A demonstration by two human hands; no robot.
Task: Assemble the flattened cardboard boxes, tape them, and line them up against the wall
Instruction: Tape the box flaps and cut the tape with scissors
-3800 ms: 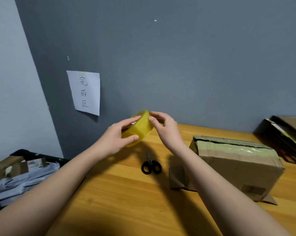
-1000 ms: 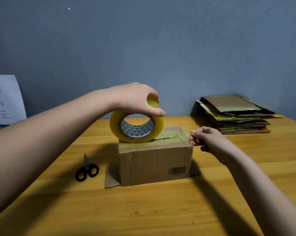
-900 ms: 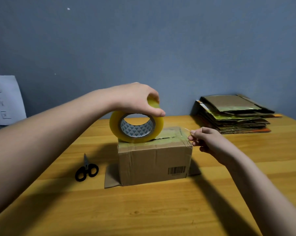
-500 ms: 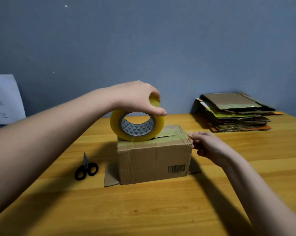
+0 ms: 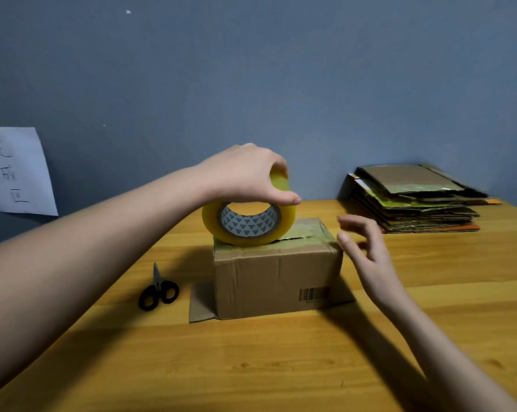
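A small assembled cardboard box [image 5: 276,278] stands on the wooden table [image 5: 281,367], its bottom flaps spread flat beneath it. Old yellowish tape covers its top, where a seam gap shows. My left hand [image 5: 245,173] grips a yellow tape roll [image 5: 248,221] from above and holds it upright on the left part of the box top. My right hand [image 5: 364,248] hovers just right of the box's top right edge, fingers loosely spread and blurred, holding nothing. A stack of flattened cardboard boxes [image 5: 415,200] lies at the back right against the wall.
Black-handled scissors [image 5: 157,289] lie on the table left of the box. A white paper sign [image 5: 16,171] with handwritten characters hangs on the grey wall [image 5: 281,84] at far left.
My right hand, which pinched the tape end and pressed it at the box's right edge, has let go and lifted slightly away. The left hand and roll have stayed in place.
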